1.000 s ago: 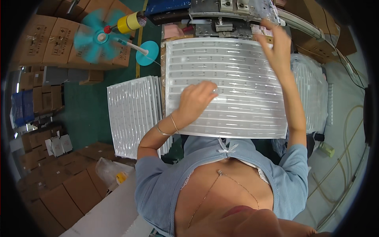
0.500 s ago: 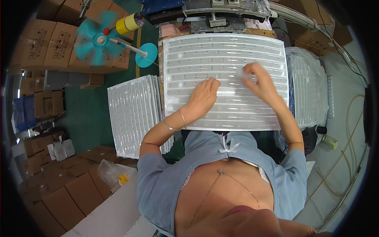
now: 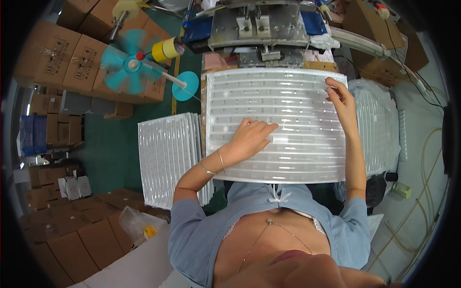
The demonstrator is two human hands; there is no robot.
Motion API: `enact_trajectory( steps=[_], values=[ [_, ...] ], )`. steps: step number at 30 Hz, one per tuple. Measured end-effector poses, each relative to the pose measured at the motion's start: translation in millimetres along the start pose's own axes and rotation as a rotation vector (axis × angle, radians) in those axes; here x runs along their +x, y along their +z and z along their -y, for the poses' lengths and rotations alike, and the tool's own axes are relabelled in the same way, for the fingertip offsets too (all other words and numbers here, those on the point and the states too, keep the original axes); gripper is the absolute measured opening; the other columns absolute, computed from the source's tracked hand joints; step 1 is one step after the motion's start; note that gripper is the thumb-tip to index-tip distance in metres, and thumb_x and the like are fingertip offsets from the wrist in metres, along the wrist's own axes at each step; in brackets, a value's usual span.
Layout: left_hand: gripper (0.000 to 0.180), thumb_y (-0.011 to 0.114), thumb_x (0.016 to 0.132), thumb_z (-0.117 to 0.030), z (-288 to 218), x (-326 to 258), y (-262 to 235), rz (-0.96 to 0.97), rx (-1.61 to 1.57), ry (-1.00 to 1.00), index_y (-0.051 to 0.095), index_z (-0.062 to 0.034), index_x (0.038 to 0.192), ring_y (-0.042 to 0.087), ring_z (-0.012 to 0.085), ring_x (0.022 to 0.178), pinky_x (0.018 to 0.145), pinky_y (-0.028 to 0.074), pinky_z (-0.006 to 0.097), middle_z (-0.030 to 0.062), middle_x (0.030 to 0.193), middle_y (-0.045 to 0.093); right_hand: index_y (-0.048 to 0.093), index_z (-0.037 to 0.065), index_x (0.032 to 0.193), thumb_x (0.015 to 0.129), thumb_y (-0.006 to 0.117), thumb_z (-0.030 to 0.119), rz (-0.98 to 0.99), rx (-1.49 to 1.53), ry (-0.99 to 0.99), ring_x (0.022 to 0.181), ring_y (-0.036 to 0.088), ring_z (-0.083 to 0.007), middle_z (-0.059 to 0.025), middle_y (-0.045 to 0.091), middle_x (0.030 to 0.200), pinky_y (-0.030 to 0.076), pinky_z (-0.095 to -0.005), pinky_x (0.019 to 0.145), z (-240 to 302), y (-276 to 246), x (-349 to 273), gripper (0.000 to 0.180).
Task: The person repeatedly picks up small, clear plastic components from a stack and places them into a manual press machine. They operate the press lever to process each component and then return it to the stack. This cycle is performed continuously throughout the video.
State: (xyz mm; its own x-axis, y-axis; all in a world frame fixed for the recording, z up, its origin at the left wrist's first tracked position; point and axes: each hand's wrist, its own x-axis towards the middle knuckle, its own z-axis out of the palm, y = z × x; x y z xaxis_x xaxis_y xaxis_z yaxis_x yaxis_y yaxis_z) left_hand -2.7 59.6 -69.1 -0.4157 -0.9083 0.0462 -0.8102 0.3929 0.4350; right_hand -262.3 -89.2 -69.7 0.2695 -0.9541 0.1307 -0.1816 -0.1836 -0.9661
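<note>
A wide white ribbed panel (image 3: 297,163) lies in front of me, with long parallel ridges and rows of small clear pieces along its channels. My left hand (image 3: 250,138) rests over its middle, fingers spread and slightly bent, with nothing visible in them. At the panel's far right corner is my right hand (image 3: 343,103). Its fingers are curved with gaps between them, and I see nothing held there. Whether the right fingertips touch the panel, I cannot tell.
Similar panels stand in a leaning stack (image 3: 165,158) on the left. More lie under clear plastic wrap (image 3: 374,127) on the right. A metal machine (image 3: 259,29) borders the far edge. Left of it are a spinning turquoise fan (image 3: 132,65), a yellow roll (image 3: 164,50) and stacked cartons (image 3: 50,57).
My right hand has moved right, from above the panel's middle to its far right corner. My left hand's fingers have spread out. The whole scene sits lower in view.
</note>
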Motion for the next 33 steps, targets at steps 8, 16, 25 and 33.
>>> enact_trajectory(
  steps=[8, 16, 25, 33],
  values=[
    [0.038, 0.063, 0.08, -0.023, 49.5, 104.5, -69.4, -0.765, 0.084, -0.173, 0.057, -0.0112, 0.115, 0.052, 0.0257, 0.096, 0.083, 0.036, 0.038, 0.0094, 0.104, 0.058, 0.059, -0.001, 0.106, 0.086, 0.059, 0.011, -0.12, 0.026, -0.075, 0.091, 0.061, -0.0143, -0.0074, 0.06, 0.108, 0.052, -0.0255, 0.071, 31.3, 4.3, 37.4, 0.024],
    [0.026, 0.066, 0.077, -0.03, 73.2, 221.9, -111.3, -0.853, 0.512, -0.125, 0.066, -0.0165, 0.098, 0.05, 0.025, 0.088, 0.076, 0.032, 0.039, 0.0079, 0.094, 0.057, 0.06, 0.003, 0.101, 0.081, 0.065, 0.01, -0.241, -0.311, -0.504, 0.082, 0.063, -0.0195, -0.0087, 0.062, 0.099, 0.052, -0.0286, 0.065, 59.7, 53.0, 111.4, 0.022],
    [0.021, 0.067, 0.079, -0.021, 40.7, 124.4, -89.5, -0.948, 0.006, -0.171, 0.064, -0.011, 0.097, 0.051, 0.0162, 0.069, 0.07, 0.036, 0.031, 0.0037, 0.082, 0.055, 0.063, 0.016, 0.085, 0.074, 0.066, 0.021, -0.451, -0.977, -0.791, 0.083, 0.057, -0.0199, -0.0002, 0.064, 0.081, 0.036, -0.0364, 0.072, 70.7, 94.8, 187.4, 0.012],
    [0.026, 0.068, 0.08, -0.015, 19.0, 70.5, -60.6, -0.799, -0.342, -0.171, 0.061, -0.0028, 0.102, 0.057, 0.0177, 0.084, 0.08, 0.044, 0.028, 0.0079, 0.096, 0.061, 0.061, 0.015, 0.107, 0.082, 0.06, 0.037, -0.417, -0.733, -0.646, 0.094, 0.057, -0.0251, -0.0045, 0.065, 0.099, 0.038, -0.0413, 0.078, 52.9, 66.9, 148.9, 0.034]
  ],
)
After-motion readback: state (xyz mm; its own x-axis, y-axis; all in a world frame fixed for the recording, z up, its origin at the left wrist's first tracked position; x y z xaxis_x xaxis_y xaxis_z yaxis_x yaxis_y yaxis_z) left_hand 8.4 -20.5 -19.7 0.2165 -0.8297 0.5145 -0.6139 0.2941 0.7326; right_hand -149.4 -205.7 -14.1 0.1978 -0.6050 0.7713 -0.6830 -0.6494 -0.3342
